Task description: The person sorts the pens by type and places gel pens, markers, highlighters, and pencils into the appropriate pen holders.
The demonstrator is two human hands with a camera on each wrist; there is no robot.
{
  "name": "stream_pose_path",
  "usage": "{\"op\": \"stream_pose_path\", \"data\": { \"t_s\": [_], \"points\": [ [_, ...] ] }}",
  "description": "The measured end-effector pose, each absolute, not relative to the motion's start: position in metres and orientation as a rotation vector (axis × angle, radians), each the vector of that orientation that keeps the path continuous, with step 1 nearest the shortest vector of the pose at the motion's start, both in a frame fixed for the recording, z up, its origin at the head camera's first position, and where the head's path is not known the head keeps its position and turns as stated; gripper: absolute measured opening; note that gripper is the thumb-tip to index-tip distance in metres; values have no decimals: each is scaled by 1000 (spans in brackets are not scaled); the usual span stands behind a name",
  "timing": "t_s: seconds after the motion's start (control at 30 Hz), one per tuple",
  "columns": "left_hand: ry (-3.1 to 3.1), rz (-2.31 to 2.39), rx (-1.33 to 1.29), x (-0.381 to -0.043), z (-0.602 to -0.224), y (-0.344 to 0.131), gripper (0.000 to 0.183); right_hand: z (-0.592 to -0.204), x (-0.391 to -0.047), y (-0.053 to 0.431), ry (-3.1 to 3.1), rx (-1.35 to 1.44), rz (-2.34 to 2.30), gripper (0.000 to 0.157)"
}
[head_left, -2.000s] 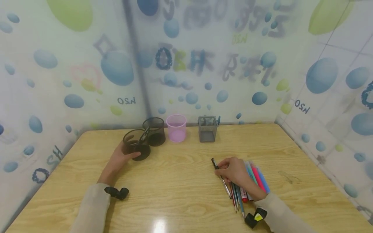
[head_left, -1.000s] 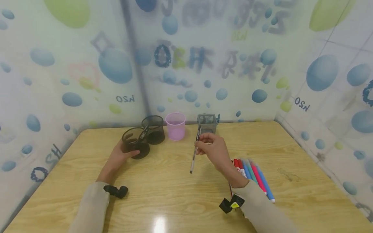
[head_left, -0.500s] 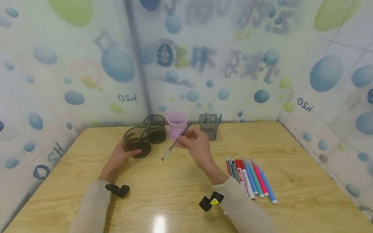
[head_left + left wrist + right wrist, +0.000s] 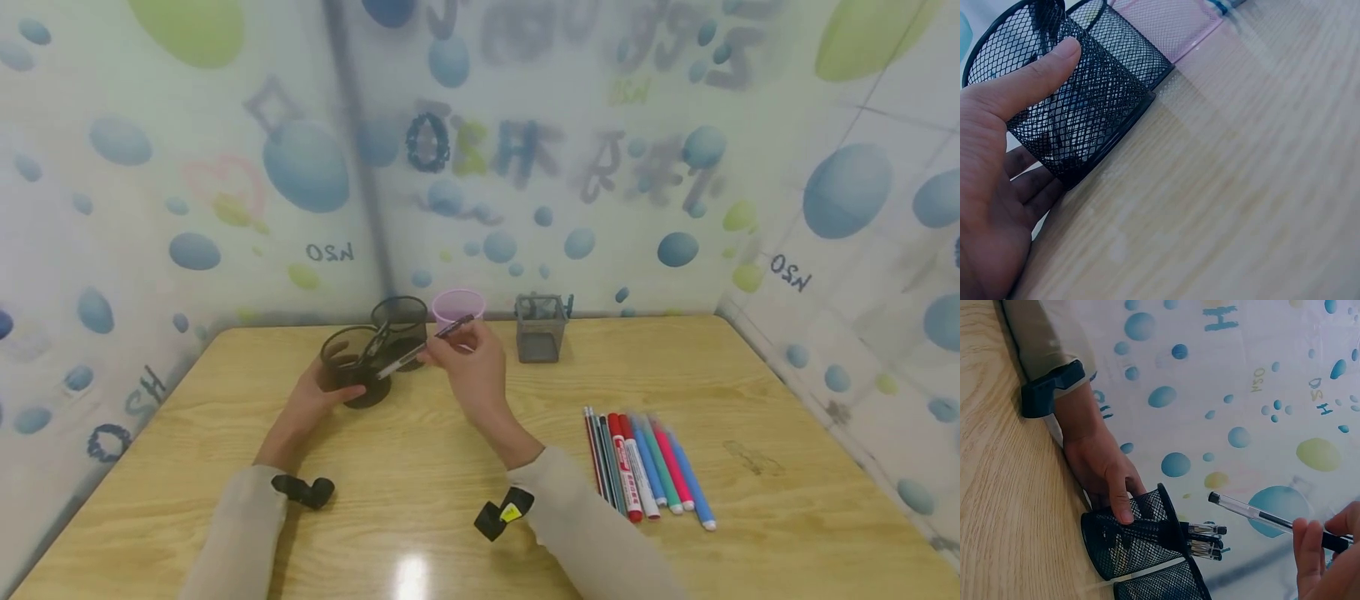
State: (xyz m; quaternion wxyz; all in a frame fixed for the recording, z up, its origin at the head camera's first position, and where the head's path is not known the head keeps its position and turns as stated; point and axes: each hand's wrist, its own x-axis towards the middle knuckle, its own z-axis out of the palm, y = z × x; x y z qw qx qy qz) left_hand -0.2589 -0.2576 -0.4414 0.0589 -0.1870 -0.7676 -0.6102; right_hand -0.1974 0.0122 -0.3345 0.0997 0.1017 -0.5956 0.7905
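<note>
My left hand (image 4: 313,398) grips a round black mesh pen cup (image 4: 1085,106) at the left of the table, thumb in front and fingers behind. Several pens (image 4: 1207,540) stand in this cup, their ends above the rim. My right hand (image 4: 476,367) pinches a clear-barrelled pen with a black cap (image 4: 1260,515). In the head view that pen slants down to the left, its lower end overlapping the held cup. A second black mesh cup (image 4: 408,321) stands right beside the first, partly behind the pen.
A pink mesh cup (image 4: 457,302) and a square grey mesh holder (image 4: 542,329) stand along the back by the patterned wall. Pencils (image 4: 604,458), red-capped markers (image 4: 626,467) and coloured felt pens (image 4: 672,467) lie in a row at the right of the wooden table (image 4: 405,492).
My right hand has picked the pen up from the row at the right and carried it left, tilting it, to the held cup. The left hand has kept its grip there.
</note>
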Motion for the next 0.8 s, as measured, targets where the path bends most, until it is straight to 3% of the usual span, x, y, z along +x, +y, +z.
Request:
{"op": "stream_pose_path", "data": {
  "t_s": [0.8],
  "points": [
    [-2347, -1820, -548, -257, -440, -259, 77, -337, -228, -36, -1902, 301, 2060, 21]
  ]
}}
